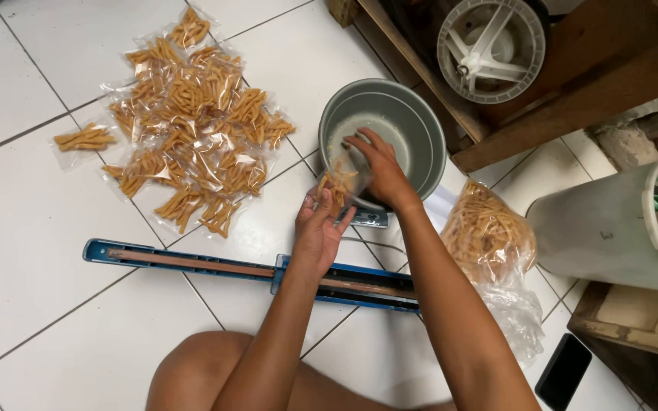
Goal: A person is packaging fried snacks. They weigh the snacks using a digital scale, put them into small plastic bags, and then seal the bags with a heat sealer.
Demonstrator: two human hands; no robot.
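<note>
White tiled floor [32, 228], both hands [344, 194] grasping small clear bag [338, 183] of golden-brown snack sticks, grey bowl [428, 144] alongside

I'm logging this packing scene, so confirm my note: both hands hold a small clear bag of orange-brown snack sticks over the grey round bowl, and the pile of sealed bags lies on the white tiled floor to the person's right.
Wrong side. In the head view the pile of sealed bags lies to the person's left. The rest holds: left hand and right hand hold the small clear bag over the grey round bowl, on the white tiled floor.
</note>
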